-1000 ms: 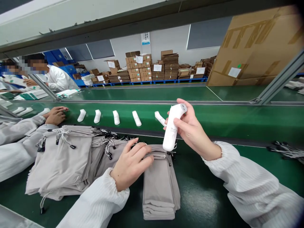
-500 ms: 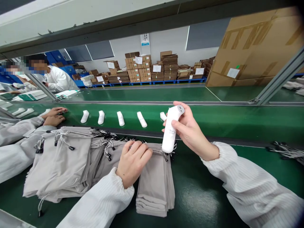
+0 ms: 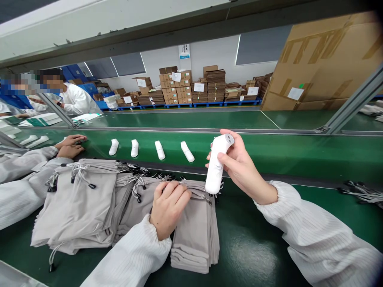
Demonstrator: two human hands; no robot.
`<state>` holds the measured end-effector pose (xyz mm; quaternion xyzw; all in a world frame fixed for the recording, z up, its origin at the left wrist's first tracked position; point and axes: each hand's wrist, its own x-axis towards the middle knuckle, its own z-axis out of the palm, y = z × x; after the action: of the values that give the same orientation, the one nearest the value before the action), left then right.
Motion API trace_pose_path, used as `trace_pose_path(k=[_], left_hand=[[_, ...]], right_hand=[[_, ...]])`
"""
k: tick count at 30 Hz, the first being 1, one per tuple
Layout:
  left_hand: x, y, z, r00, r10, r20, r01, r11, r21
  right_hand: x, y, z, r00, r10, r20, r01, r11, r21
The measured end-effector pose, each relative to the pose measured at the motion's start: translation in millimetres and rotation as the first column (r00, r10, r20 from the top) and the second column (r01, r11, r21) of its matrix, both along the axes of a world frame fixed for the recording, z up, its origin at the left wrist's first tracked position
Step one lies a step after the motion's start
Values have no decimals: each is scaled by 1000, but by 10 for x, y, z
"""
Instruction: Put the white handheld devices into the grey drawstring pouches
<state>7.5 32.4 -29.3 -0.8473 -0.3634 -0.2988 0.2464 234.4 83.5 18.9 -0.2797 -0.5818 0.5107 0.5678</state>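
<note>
1. While the right hand (image 3: pixel 241 165) pinches a white handheld device (image 3: pixel 214 169) between thumb and fingers, small dark print shows on the device's handle, too tiny to read. It is held up before the green belt (image 3: pixel 284 155), its angled head at the top.
2. The left hand (image 3: pixel 170 207), fingers curled, lies over the upper left edge of a stack of folded grey pouches (image 3: pixel 191 239); whether it pinches fabric, I cannot tell.
3. On the far wall, a white-and-blue sign (image 3: pixel 184 52) carries dark Chinese characters, too small to read surely.
4. White paper labels (image 3: pixel 199 87) mark the stacked cartons beyond, their writing illegible. A large taped carton (image 3: pixel 326 59) at right bears a white label (image 3: pixel 295 93) and a green dot (image 3: pixel 301 85).
5. Left of the held device, four similar white devices (image 3: pixel 159 150) lie spaced along the belt.
6. A bigger pouch pile (image 3: pixel 77 211) fills the left, near a co-worker's hands (image 3: pixel 71 150).
7. A slanted metal post (image 3: pixel 356 99) partly blocks the large carton.
</note>
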Motion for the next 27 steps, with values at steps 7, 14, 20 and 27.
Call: trace_pose_path(k=[7,14,20,27], left_hand=[[6,-3,211,962,-171,212,232,923,-308],[172,-81,367,803,-141,579,497,696,-519],[291,-107,416,639,-21,769,596,645,-478],[420,-2,515,364,148,919,517,789,-332]], right_hand=[[-37,-108,58,995,-5,-100,5,1000,3],[-101,-218,113,982,-117,-147,129,989,76],[-143,-219,16,995,-30,-100,46,986,158],[-92,-234,24,894,155,421,-248,953,176]])
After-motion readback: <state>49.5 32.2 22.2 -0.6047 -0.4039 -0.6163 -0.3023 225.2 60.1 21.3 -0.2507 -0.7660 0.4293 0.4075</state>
